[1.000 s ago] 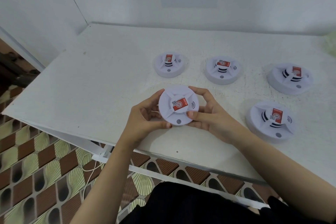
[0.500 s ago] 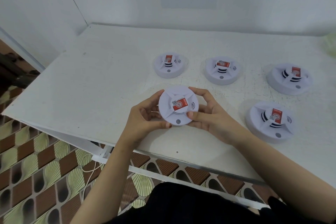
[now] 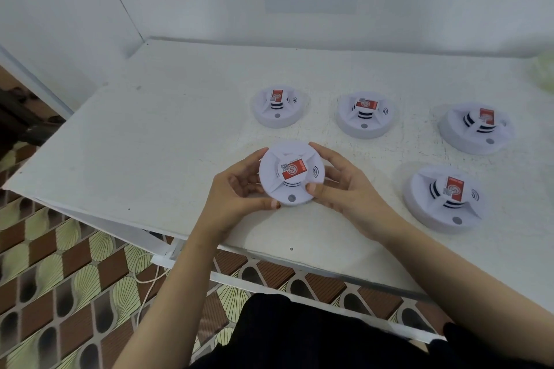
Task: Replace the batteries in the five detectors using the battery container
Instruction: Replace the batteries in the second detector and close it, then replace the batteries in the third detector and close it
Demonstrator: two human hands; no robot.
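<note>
The detector (image 3: pixel 291 174) in hand is a round white plastic puck with a raised hub, ribs running out to the rim and a red label (image 3: pixel 295 169) on top. It sits face up between both hands, over the near part of the bench (image 3: pixel 180 135); I cannot tell whether its underside touches the surface. The left grip (image 3: pixel 236 192) is clamped on it, thumb on the near rim and fingers curled behind the left edge. The right grip (image 3: pixel 347 192) is clamped on the opposite side, thumb pressing the top face near the hub and fingers wrapped round the far right rim. It looks light, stiff and hollow, with a smooth shell that could slide under dry fingers, so the rim is the place to hold it. The thick outer edge gives purchase for a twist, whereas the slotted hub and thin ribs look easier to crack. Opposed hands on the rim probably suit turning the cover off its base or flipping it to reach the battery. Four more detectors lie face up on the bench: three in a far row (image 3: pixel 277 106) (image 3: pixel 365 114) (image 3: pixel 476 128) and one to the right (image 3: pixel 443 199), all apart. A blurred pale thing (image 3: pixel 544 72) at the far right edge is too unclear to call the container.
</note>
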